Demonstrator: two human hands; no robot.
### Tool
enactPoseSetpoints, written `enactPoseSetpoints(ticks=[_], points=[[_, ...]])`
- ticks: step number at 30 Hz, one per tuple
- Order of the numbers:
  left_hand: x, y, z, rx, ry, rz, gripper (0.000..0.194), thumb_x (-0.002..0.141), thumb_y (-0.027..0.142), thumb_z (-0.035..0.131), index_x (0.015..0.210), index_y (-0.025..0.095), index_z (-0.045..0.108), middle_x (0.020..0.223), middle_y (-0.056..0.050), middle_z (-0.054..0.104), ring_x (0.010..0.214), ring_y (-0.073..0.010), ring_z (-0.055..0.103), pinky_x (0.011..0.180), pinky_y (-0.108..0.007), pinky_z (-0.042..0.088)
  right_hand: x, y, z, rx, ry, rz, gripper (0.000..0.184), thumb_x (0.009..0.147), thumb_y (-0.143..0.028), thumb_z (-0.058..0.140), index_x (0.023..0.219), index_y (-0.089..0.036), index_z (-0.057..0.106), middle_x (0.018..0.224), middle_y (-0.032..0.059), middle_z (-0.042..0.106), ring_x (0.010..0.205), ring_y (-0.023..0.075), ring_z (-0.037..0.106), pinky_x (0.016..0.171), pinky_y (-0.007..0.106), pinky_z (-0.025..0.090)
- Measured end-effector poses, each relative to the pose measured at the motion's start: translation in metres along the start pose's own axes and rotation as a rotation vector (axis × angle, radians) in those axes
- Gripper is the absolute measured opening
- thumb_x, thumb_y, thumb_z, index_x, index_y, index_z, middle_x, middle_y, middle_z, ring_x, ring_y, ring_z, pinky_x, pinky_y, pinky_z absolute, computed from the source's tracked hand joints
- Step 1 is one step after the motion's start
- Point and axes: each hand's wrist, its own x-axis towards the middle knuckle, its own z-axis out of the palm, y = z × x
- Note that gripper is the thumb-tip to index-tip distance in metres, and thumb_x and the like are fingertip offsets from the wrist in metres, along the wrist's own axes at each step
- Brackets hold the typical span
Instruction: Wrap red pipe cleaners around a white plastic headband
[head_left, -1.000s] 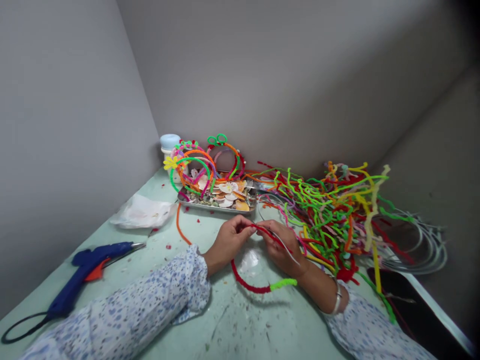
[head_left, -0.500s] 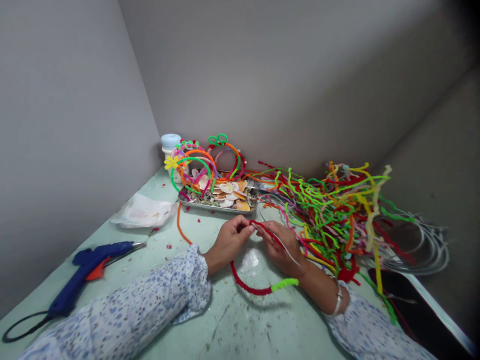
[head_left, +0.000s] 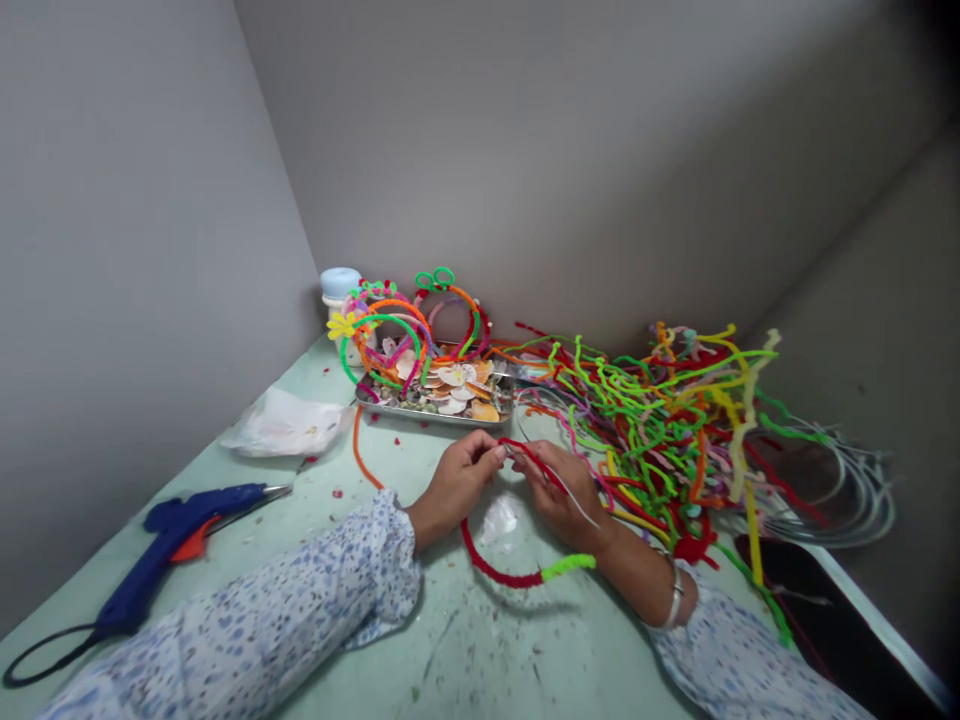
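Both my hands meet above the middle of the table. My left hand (head_left: 460,480) is closed, thumb and fingers pinching a headband (head_left: 504,577) wrapped in red and light green pipe cleaner; its wrapped curve hangs below the hands. My right hand (head_left: 559,490) is closed on the red pipe cleaner (head_left: 536,460) near the left fingertips. A bare pale wire end (head_left: 576,508) of the band runs across the back of the right hand. The exact finger grip is partly hidden.
A metal tray (head_left: 442,418) of shells stands behind the hands, with finished colourful headbands (head_left: 397,310) over it. A blue glue gun (head_left: 142,560) and a plastic bag (head_left: 289,424) lie left. A tangled pipe cleaner pile (head_left: 645,420), wire coils (head_left: 870,490) and a dark phone-like slab (head_left: 847,630) are right.
Very little differs. Both hands keep their pinch at nearly the same spot, with the fingertips shifting slightly.
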Motion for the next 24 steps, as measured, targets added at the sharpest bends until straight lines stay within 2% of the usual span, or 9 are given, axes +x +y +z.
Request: enactPoseSetpoints(ticks=[6, 24], points=[[0.0005, -0.0010, -0.0007, -0.002, 0.002, -0.005, 0.024, 0.083, 0.036, 0.053, 0.070, 0.017, 0.049, 0.058, 0.005, 0.043, 0.054, -0.0087, 0.037, 0.054, -0.022, 0.031, -0.0001, -0.0007, 0.0016, 0.028, 0.015, 0.010, 0.016, 0.091, -0.017, 0.048, 0.102, -0.020, 0.058, 0.089, 0.0058, 0.067, 0.081, 0.0176, 0.064, 0.073, 0.030, 0.051], [0.0025, -0.0028, -0.0005, -0.035, 0.012, -0.036, 0.025, 0.081, 0.036, 0.054, 0.065, 0.016, 0.048, 0.055, 0.006, 0.041, 0.053, -0.0084, 0.035, 0.053, -0.022, 0.029, 0.0000, -0.0017, 0.0018, -0.020, 0.009, -0.050, 0.015, 0.090, -0.016, 0.049, 0.101, -0.019, 0.059, 0.085, 0.0063, 0.067, 0.077, 0.0183, 0.064, 0.069, 0.031, 0.051]])
